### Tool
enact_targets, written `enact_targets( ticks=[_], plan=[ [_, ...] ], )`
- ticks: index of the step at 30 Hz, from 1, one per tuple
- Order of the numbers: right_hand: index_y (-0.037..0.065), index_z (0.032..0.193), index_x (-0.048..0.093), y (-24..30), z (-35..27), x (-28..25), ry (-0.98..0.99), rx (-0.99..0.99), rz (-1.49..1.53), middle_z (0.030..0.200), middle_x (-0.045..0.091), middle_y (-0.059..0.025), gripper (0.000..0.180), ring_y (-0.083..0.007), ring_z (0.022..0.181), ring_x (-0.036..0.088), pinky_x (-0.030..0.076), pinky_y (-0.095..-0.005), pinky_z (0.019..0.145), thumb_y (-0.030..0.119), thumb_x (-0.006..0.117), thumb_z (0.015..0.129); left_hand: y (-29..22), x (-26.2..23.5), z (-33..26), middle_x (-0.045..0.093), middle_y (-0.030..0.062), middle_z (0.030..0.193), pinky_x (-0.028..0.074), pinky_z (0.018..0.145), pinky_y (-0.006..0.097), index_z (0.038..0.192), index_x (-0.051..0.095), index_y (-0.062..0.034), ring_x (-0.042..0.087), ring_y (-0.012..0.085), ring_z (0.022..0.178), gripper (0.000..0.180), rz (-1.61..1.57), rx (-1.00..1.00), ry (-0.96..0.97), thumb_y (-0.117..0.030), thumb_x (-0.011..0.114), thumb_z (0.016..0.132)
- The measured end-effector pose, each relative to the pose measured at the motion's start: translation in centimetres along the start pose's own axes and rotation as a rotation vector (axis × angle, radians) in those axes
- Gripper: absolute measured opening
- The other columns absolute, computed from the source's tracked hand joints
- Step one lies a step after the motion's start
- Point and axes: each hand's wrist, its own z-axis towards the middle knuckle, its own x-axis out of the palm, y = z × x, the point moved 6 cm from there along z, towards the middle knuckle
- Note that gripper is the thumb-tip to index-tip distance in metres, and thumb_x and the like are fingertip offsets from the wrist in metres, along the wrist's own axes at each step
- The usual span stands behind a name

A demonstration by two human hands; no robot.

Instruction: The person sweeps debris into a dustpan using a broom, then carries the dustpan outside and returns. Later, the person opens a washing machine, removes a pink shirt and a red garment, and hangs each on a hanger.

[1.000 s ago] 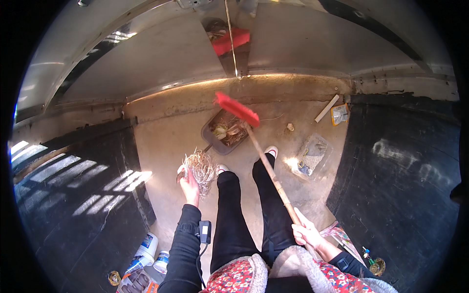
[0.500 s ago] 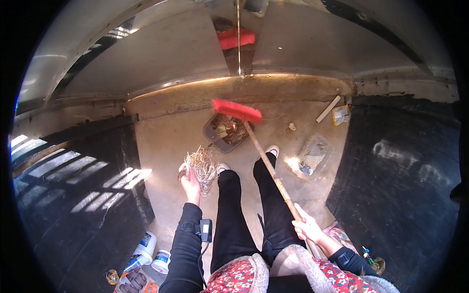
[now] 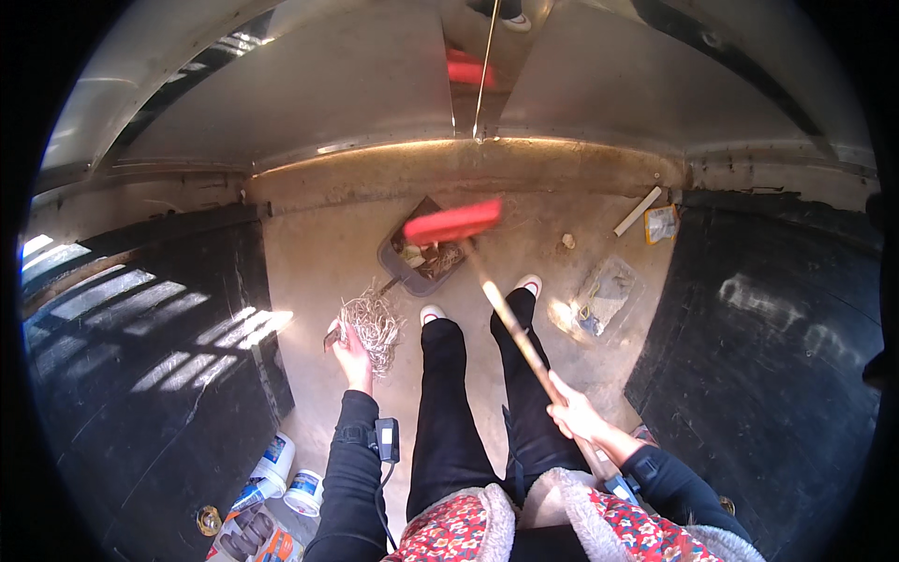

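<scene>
My right hand grips the wooden handle of a broom whose red head hangs blurred above a dark dustpan full of scraps on the concrete floor. My left hand holds a tangled bundle of pale straw-like fibres, with a dark stick-like part just beside the palm. My two legs in black trousers and white-toed shoes stand between the hands, just behind the dustpan.
A crumpled clear plastic bag, a small stone, a pale stick and a yellowish packet lie on the floor to the right. Black panels flank both sides. Several small tubs sit at lower left.
The broom head has swung left and lifted, now blurred over the dustpan. The left hand with the fibre bundle has stayed about where it was.
</scene>
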Motion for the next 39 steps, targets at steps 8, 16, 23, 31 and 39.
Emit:
enact_targets(
  ticks=[8,16,23,31,39],
  plan=[
    [0.021,0.153,0.01,-1.1,-5.8,-1.9,-0.232,-0.041,0.109,0.064,0.047,-0.0004,0.076,-0.0086,0.041,0.041,0.039,-0.0237,0.037,0.004,0.051,0.091,-1.8,0.0,-0.9,0.053,0.0109,0.117,0.039,0.099,0.032,0.122,0.046,0.0016,0.05,0.0185,0.11,0.027,0.035,0.083,0.017,-0.011,0.05,0.099],
    [0.028,0.153,0.011,-0.3,-1.6,3.7,0.026,0.013,0.453,0.058,0.043,-0.0003,0.079,-0.0105,0.04,0.04,0.037,-0.0275,0.036,-0.001,0.05,0.09,-1.5,0.4,-1.0,0.055,0.01,0.116,0.039,0.098,0.031,0.119,0.047,0.0017,0.051,0.017,0.109,0.026,-0.04,0.055,-0.022,-0.012,0.051,0.098],
    [0.026,0.152,0.014,-1.8,-6.9,2.9,0.108,0.048,0.584,0.06,0.042,0.0007,0.074,-0.0102,0.041,0.038,0.035,-0.0262,0.038,0.004,0.053,0.094,-1.1,-0.4,-0.1,0.056,0.0094,0.113,0.04,0.095,0.03,0.119,0.047,0.0028,0.052,0.0162,0.106,0.026,0.045,0.117,0.013,-0.013,0.051,0.099],
    [0.02,0.152,0.019,0.2,-7.2,-6.7,-0.306,-0.062,0.459,0.063,0.042,0.0011,0.073,-0.0081,0.043,0.038,0.037,-0.0223,0.039,0.004,0.055,0.091,-1.3,-0.2,0.1,0.053,0.0086,0.114,0.037,0.097,0.03,0.121,0.045,0.0006,0.048,0.0153,0.107,0.025,-0.02,0.109,0.014,-0.014,0.048,0.1],
    [0.021,0.153,0.015,-1.1,-7.4,-7.5,-0.458,-0.217,0.365,0.066,0.043,0.0018,0.075,-0.0077,0.045,0.038,0.038,-0.0226,0.039,0.005,0.054,0.09,-0.1,-0.7,0.6,0.052,0.0091,0.116,0.035,0.1,0.031,0.122,0.045,0.0011,0.047,0.0156,0.11,0.027,0.032,0.086,0.051,-0.015,0.047,0.101]
  ],
)
